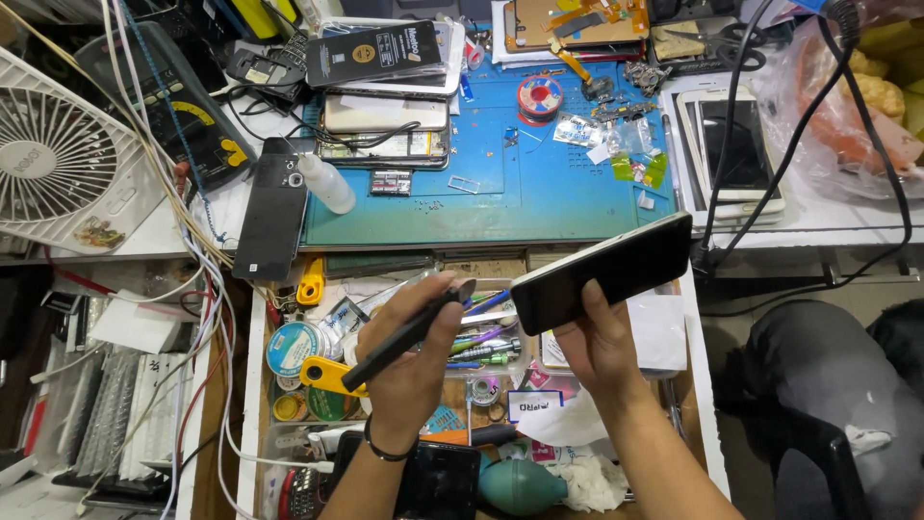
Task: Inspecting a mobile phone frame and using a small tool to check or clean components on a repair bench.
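My right hand [599, 339] grips a black smartphone [606, 270] by its lower edge and holds it tilted above an open drawer. My left hand [412, 358] is closed around a thin black flat tool [404, 335]. The tool's grey tip points at the phone's left end, close to it; contact cannot be told. Both hands hover over the drawer [252, 385], in front of the blue work mat [500, 193].
The drawer holds tweezers, screwdrivers, tape rolls, a yellow cutter [325, 374] and a teal air blower [520, 484]. On the mat lie phones, a small white bottle [327, 183], a solder spool [539, 98] and small parts. A white fan [58, 159] stands left, cables hang beside it.
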